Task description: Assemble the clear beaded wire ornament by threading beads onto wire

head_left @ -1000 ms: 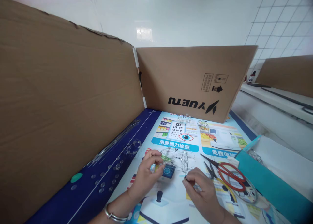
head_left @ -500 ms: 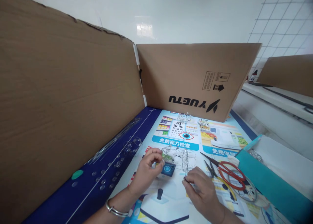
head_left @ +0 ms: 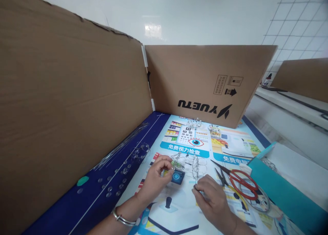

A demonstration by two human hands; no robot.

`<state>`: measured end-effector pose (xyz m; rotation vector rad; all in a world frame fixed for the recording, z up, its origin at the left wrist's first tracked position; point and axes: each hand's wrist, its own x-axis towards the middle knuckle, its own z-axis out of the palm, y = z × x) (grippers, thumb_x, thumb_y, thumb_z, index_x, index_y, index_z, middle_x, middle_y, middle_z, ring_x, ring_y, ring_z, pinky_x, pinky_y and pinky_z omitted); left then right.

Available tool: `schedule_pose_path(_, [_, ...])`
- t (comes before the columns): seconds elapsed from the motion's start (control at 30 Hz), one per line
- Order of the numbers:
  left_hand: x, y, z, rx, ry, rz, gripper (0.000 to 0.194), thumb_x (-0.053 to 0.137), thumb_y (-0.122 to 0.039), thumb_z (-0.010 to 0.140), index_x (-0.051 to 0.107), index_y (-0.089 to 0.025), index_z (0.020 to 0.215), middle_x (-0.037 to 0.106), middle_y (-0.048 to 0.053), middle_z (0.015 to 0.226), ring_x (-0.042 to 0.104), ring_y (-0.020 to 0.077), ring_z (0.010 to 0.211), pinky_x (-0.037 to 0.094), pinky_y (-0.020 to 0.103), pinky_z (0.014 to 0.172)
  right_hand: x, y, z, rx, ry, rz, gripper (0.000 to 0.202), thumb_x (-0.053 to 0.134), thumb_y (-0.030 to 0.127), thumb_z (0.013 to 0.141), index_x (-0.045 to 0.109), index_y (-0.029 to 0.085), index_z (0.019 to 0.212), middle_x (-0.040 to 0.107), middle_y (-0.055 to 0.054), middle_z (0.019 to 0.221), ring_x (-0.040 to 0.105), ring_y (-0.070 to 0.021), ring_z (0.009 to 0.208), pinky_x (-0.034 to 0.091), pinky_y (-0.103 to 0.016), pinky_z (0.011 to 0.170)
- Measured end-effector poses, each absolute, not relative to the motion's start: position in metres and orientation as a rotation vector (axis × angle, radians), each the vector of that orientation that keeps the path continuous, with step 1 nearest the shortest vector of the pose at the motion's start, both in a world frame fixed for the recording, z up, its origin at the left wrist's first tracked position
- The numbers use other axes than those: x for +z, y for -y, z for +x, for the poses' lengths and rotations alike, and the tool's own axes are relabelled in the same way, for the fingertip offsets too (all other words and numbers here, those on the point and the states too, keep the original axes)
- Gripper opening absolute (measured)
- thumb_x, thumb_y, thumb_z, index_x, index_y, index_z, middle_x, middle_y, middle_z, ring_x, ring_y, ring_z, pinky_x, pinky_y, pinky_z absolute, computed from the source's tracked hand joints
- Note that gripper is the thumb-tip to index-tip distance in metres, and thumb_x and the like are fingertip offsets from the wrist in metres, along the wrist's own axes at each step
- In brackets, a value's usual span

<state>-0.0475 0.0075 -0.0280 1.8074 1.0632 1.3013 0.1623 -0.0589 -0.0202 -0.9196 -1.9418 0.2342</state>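
My left hand point(head_left: 157, 175) is closed in a pinch, with a small clear bead point(head_left: 172, 168) at its fingertips. Thumb and forefinger of my right hand point(head_left: 214, 202) press together on the lower end of a twisted, beaded wire piece point(head_left: 195, 166); a small dark bit shows at the fingertips. Thin wire loops spread beside that piece, and a second beaded wire cluster point(head_left: 178, 160) lies just beyond my left fingers. Whether the two clusters are joined, I cannot tell.
Loose clear beads point(head_left: 109, 189) and straight wires point(head_left: 120, 146) lie along the left. To the right are red-handled scissors point(head_left: 243, 183), yellow-handled pliers point(head_left: 239, 195) and a teal box point(head_left: 284, 187). Cardboard panels point(head_left: 205, 71) stand left and behind. Finished-looking beaded clusters point(head_left: 194, 124) sit at the back.
Both hands keep their pinches and have barely moved. The whole view has shifted very slightly.
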Motion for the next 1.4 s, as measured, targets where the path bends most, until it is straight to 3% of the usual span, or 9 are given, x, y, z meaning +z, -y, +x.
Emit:
schedule_pose_path(0.43, [-0.0308,-0.0087,-0.0454,1.294,-1.025,1.729,0.011,0.054,-0.006,0.071,0.054,-0.017,0.070,0.052,0.005,0.090,0.052,0.0176,0.090,0.041,0.029,0.079,-0.0184,0.0581,0.1620,0.279,1.914,-1.024,0.013,0.053,0.007,0.080,0.049,0.019,0.080,0.053,-0.003,0.071,0.050,-0.0158,0.068,0.041,-0.029,0.060])
schedule_pose_path(0.83, [-0.0362,-0.0098,-0.0451,1.283,-1.001,1.677,0.012,0.052,-0.005,0.071,0.055,-0.017,0.071,0.050,0.005,0.093,0.052,0.0173,0.088,0.041,0.025,0.070,-0.0201,0.0613,0.1601,0.224,1.917,-1.007,0.013,0.053,0.007,0.079,0.051,0.019,0.082,0.055,-0.003,0.071,0.051,-0.0156,0.068,0.042,-0.029,0.060])
schedule_pose_path(1.4, [-0.0290,-0.0032,-0.0438,1.321,-0.994,1.677,0.011,0.053,-0.007,0.072,0.056,-0.017,0.070,0.052,0.004,0.089,0.052,0.0171,0.087,0.042,0.026,0.072,-0.0199,0.0609,0.1585,0.348,1.810,-1.180,0.009,0.052,0.015,0.080,0.052,0.019,0.072,0.054,-0.002,0.067,0.050,-0.0137,0.059,0.042,-0.025,0.053])
